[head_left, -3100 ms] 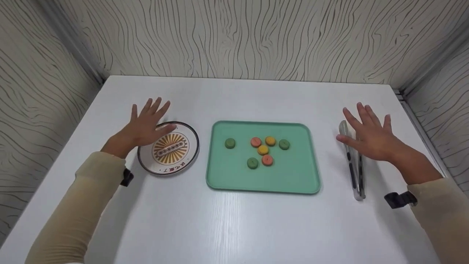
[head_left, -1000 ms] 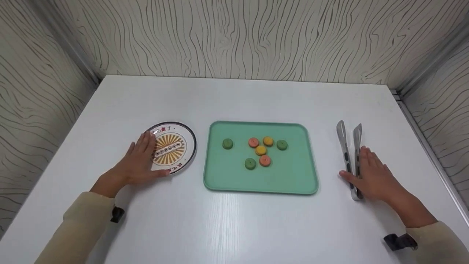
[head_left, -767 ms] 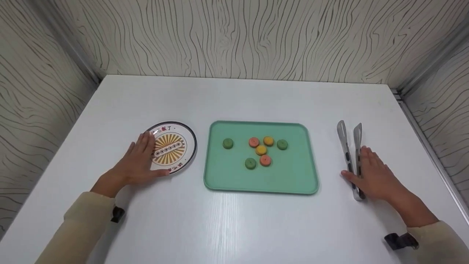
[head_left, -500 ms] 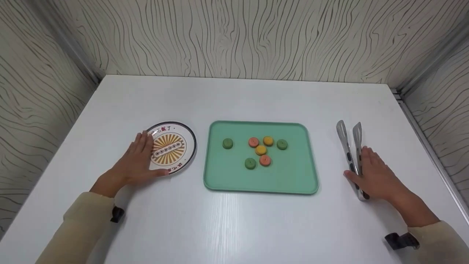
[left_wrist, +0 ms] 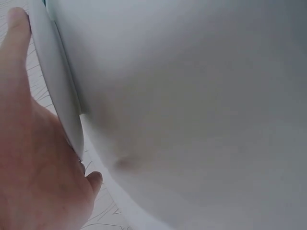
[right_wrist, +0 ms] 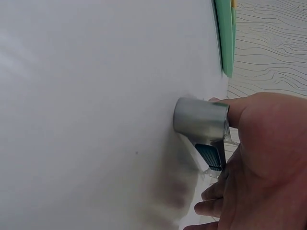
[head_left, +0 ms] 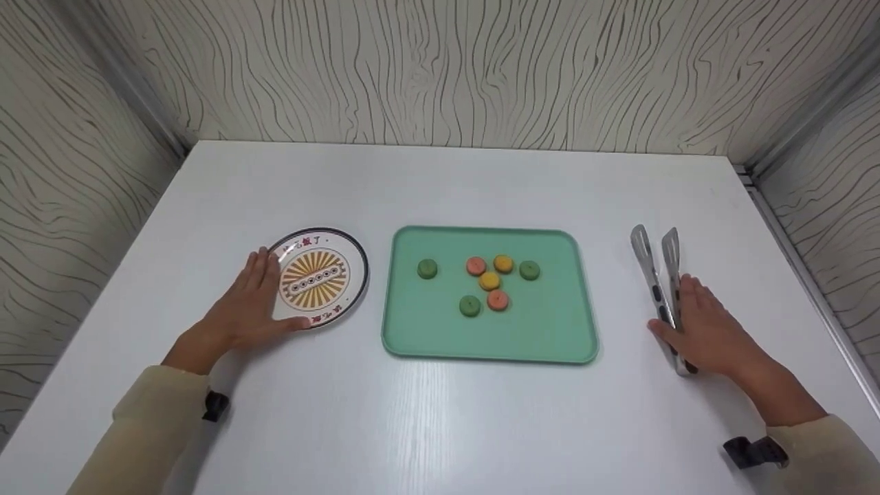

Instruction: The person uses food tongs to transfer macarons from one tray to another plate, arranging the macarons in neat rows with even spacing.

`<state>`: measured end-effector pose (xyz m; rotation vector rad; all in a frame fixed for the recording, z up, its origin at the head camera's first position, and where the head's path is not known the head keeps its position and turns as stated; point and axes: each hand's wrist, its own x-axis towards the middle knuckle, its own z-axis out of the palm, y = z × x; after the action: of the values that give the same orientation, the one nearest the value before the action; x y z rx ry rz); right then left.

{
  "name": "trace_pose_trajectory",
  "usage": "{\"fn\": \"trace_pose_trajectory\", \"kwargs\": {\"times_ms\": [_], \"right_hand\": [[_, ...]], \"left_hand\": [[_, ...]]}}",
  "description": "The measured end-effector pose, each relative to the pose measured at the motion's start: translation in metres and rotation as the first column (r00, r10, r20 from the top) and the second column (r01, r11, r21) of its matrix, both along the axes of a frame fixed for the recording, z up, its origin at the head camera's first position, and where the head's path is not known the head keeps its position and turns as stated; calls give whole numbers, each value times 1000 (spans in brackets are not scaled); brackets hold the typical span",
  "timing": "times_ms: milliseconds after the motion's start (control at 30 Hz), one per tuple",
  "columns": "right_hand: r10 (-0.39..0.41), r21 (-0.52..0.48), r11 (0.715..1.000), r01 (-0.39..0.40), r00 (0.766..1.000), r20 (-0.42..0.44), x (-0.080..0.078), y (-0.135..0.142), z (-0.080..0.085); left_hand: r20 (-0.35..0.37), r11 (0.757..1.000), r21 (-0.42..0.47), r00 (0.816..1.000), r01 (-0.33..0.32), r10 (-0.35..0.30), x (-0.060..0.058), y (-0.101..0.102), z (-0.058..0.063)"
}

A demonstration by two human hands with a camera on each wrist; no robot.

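- Left hand: beige fabric sleeve, dark device at the wrist. We log this grip as released, straight fingers meeting the left rim and thumb at the near rim.
- Plate: flat on the white, faintly grained table. We note a round, glossy white face, dark edge band, golden sunburst and red characters.
- Tray: centre, matte green, rectangular with rounded corners and a low raised lip.
- On the tray we count seven small, squat, button-shaped pieces: three green, two pink, two yellow. Material uncertain.
- Tongs: right of the tray, silvery, slender arms splayed in a V, dark ribbed insets.
- Right hand: we record this grip as grasping the tongs, pinched between thumb and outstretched fingers near the bend.
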<state>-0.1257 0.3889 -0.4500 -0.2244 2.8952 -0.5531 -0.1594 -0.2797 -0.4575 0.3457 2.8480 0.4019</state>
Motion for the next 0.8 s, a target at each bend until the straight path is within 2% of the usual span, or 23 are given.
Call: {"fn": "trace_pose_trajectory", "kwargs": {"times_ms": [367, 600, 800], "right_hand": [[-22, -6, 1000, 22, 999, 44, -1, -1, 1], [-11, 19, 1000, 11, 1000, 26, 0, -2, 3], [-31, 16, 999, 30, 999, 45, 1, -2, 4]], "left_hand": [[20, 1000, -19, 1000, 3, -3, -1, 2, 1], [13, 1000, -1, 1000, 24, -24, 0, 3, 6], [11, 999, 27, 999, 29, -30, -2, 1, 2]]}}
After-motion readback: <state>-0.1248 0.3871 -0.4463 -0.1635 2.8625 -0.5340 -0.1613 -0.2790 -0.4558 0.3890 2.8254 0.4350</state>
